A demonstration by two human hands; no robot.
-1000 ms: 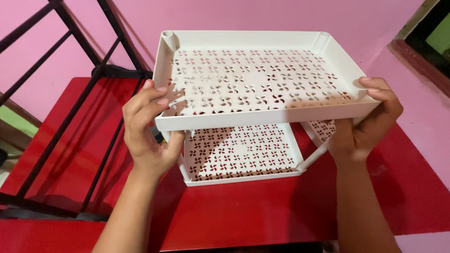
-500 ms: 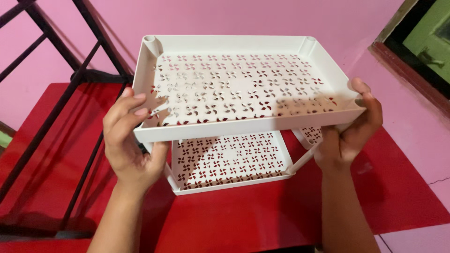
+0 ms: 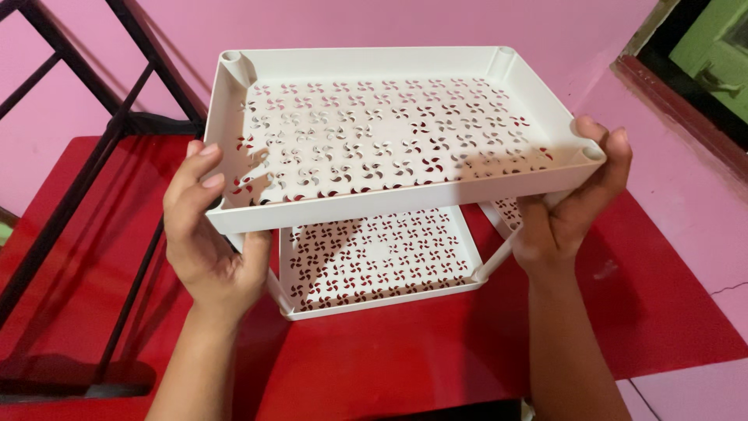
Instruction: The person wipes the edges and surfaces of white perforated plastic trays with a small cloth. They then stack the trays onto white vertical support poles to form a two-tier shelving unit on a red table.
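The rack is white plastic with two rectangular tiers, one above the other, joined by slim white corner posts. The upper tray has raised walls, round sockets at its corners, and a floor pierced all over with small pinwheel-shaped holes through which red shows. It tilts slightly, its near edge lower toward the camera. The lower tray carries the same pinwheel pattern, has a shallower rim, and sits close above the red counter. The rack is gripped at both short ends of the upper tray, near its front corners, and is seen from above.
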